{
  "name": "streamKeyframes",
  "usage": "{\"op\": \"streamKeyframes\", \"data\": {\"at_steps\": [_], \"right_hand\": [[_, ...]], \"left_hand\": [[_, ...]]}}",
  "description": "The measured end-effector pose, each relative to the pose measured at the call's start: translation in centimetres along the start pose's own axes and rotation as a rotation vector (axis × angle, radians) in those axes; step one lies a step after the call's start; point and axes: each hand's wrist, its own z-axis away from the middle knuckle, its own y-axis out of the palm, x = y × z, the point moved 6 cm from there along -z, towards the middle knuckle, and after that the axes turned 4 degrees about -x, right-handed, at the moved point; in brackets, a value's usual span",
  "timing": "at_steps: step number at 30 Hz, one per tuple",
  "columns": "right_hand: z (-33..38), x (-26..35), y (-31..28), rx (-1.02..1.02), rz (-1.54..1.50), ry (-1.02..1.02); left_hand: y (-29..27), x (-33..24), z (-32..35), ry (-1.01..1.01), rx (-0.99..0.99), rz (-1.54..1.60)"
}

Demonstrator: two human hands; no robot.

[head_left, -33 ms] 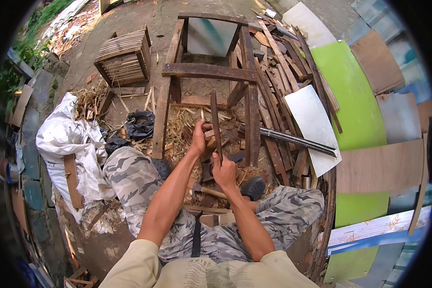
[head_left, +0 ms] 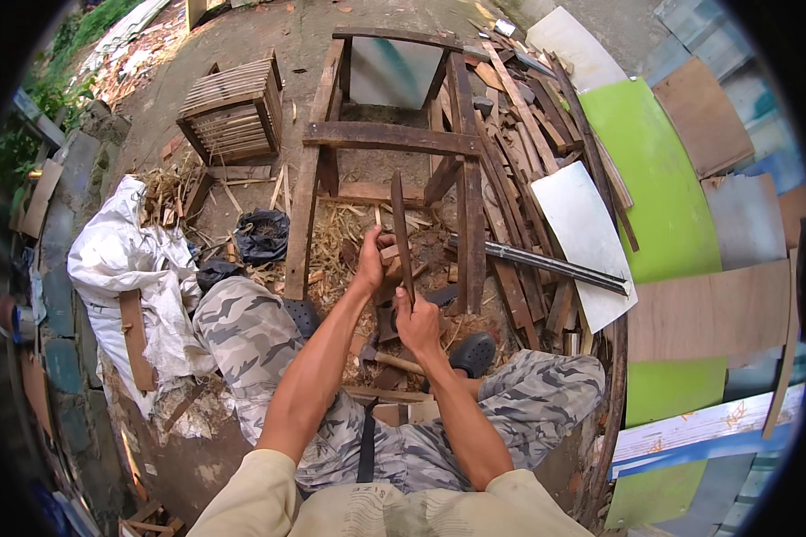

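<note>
My right hand [head_left: 419, 324] is closed around the lower end of a long dark blade that looks like a machete [head_left: 400, 219], its tip pointing up and away from me. Just left of it, my left hand [head_left: 370, 259] is closed on a thin pale wooden stick [head_left: 377, 216], whose upper end shows above the fingers. Small wood blocks [head_left: 389, 253] lie beside that hand; whether it touches them I cannot tell. The handle end of the blade is hidden in my right fist. Below, between my legs, rests a hammer [head_left: 394, 362] with a wooden handle.
A dark wooden frame [head_left: 390, 137] stands right ahead, over shavings. Behind it to the left is a slatted wooden crate [head_left: 233, 107]. Scrap planks [head_left: 519, 143], a white sheet [head_left: 582, 237] and green panels [head_left: 658, 170] lie right. White sacking [head_left: 130, 251] and a black plastic bag [head_left: 261, 235] lie left.
</note>
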Motion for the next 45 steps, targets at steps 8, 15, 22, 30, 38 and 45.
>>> {"op": "streamKeyframes", "data": {"at_steps": [8, 15, 22, 30, 38, 45], "right_hand": [[0.1, -1.0, 1.1, 0.493, -0.662, 0.614], [-0.9, 4.6, -4.0, 0.066, -0.116, -0.009], [-1.1, -0.4, 0.0, 0.024, 0.041, 0.023], [1.6, -1.9, 2.3, 0.439, -0.810, 0.651], [1.3, 0.1, -2.3, -0.031, -0.379, 0.112], [1.0, -2.5, -0.7, 0.076, -0.046, 0.145]], "left_hand": [[-0.7, -1.3, -0.3, 0.032, -0.112, 0.073], [-1.6, -1.7, -1.3, 0.076, 0.001, 0.054], [0.8, -1.1, -0.5, 0.047, -0.038, -0.012], [1.0, -1.8, 0.1, 0.036, -0.067, 0.017], [0.1, -1.0, -0.8, 0.048, 0.001, 0.009], [1.6, -1.9, 0.7, 0.037, -0.081, -0.083]]}}
